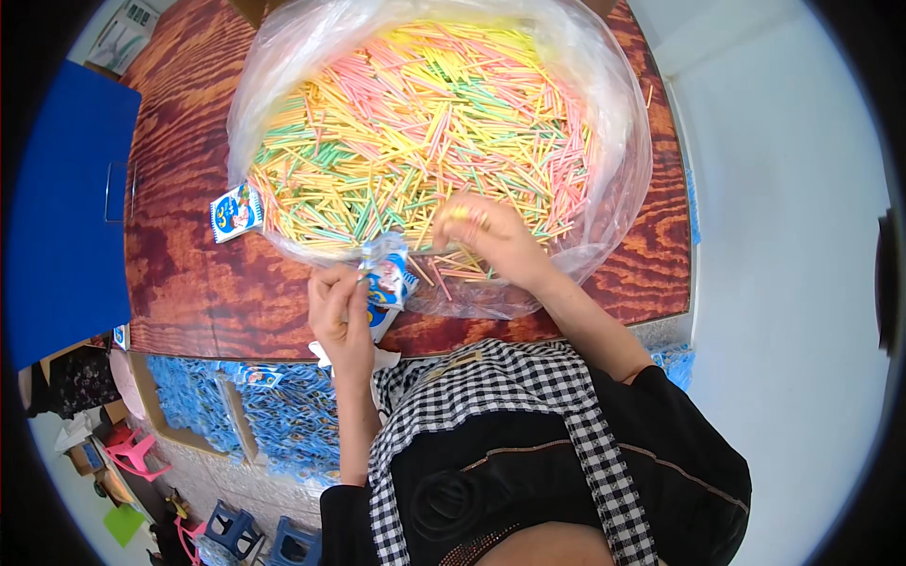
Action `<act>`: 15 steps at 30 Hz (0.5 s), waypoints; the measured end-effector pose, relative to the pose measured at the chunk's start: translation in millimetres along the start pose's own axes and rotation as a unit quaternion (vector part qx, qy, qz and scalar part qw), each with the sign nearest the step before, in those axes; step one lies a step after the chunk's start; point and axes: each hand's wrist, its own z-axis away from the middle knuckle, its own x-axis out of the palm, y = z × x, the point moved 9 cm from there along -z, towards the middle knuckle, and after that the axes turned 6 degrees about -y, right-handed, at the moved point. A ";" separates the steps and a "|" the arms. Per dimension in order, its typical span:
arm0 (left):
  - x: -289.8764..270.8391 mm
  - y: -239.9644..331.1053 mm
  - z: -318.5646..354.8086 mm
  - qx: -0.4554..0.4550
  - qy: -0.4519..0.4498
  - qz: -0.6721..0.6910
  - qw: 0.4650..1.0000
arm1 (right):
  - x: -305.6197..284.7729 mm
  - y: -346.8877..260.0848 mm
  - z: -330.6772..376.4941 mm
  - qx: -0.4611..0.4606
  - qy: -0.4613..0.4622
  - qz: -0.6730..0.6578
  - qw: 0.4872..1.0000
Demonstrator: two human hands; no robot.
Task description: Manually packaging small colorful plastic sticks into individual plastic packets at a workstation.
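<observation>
My left hand (338, 304), its fingers pinched together, holds the edge of a small blue-and-white plastic packet (387, 275) at the table's near side. Another blue-and-white packet (380, 321) shows partly beneath it. My right hand (493, 238) is curled at the near rim of a large clear plastic bag (618, 160), with yellowish bits of thin sticks showing at its blurred fingers. Thin pink, yellow and green sticks (425, 132) fill the bag in a wide heap. One more blue-and-white packet (235, 213) lies left of the bag.
The bag rests on a red-brown wood-patterned table (189, 255). Below its near edge are boxes heaped with blue packets (288, 415). A blue panel (71, 208) stands at the left, a pale wall (783, 283) at the right. Blue stools (231, 528) are at lower left.
</observation>
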 end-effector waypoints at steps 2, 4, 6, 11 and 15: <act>13.4 0.3 1.4 -0.009 -0.035 -0.018 0.999 | -24.3 -13.3 -3.2 -0.065 0.105 -0.030 0.992; 23.4 -2.0 2.4 -0.029 -0.050 0.002 0.998 | -19.7 -27.5 -10.9 -0.076 0.117 -0.134 0.981; 37.9 -6.5 1.7 -0.071 -0.053 0.056 0.995 | -13.2 -37.0 -20.5 -0.086 0.133 -0.232 0.960; 48.2 1.4 -5.4 -0.043 -0.058 0.084 0.994 | 3.4 -35.7 -34.4 -0.065 0.144 -0.333 0.929; 47.2 -9.5 -0.5 -0.098 -0.045 0.131 0.986 | 3.8 -18.9 -27.8 -0.070 0.134 -0.296 0.943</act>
